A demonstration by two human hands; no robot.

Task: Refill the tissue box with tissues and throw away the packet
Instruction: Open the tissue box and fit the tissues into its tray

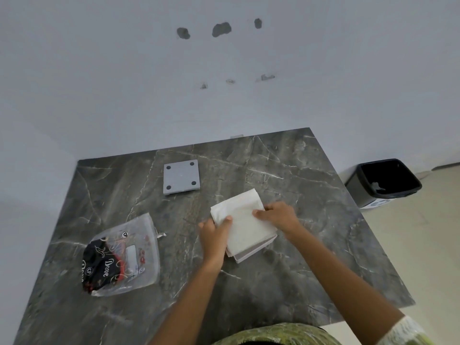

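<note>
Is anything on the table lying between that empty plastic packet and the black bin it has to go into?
Yes. The tissue stack and both hands, left hand and right hand, lie between the packet and the bin.

We note a dark grey marbled surface (286,170) with pale veins, its far edge set against a light grey wall (99,83). The wall carries three dark patches (221,29) in a row high up, and three smaller chipped marks (230,81) lower down. At the right we see a pale floor (423,245). At the bottom edge we record a green patterned garment (278,334) and a light lacy sleeve (408,329).
</note>
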